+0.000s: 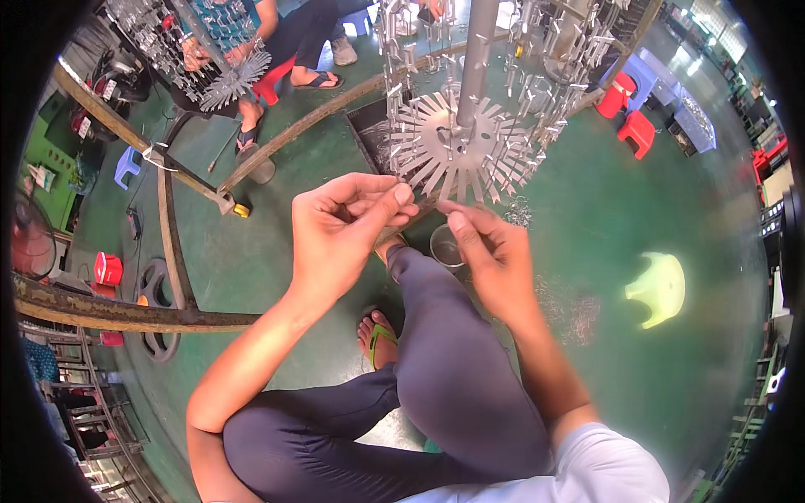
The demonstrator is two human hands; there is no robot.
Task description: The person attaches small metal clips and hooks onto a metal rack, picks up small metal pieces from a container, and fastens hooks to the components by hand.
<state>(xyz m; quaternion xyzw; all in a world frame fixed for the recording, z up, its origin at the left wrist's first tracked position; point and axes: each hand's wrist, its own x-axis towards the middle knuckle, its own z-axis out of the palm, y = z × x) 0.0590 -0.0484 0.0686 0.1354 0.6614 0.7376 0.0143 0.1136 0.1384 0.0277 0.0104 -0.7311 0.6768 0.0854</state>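
Observation:
My left hand [340, 230] is raised over my knee, thumb and fingertips pinched together. Whatever sits in that pinch is too small to make out. Close by on the right, my right hand [496, 256] has its thumb pressed to the index finger, and anything between them is also unclear. The two hands are apart. Just beyond them is a slotted metal disc [457, 147] on an upright grey pole [480, 59]. Small shiny metal pieces [537, 134] hang around it. Below, partly behind my right hand, stands a round container [446, 246].
Rusty frame bars [323, 105] cross ahead and to the left. Another person [268, 38] sits at a similar rack [231, 80]. Loose metal bits [570, 312] lie on the green floor. A pale yellow stool [658, 289] and red stools [637, 134] stand right.

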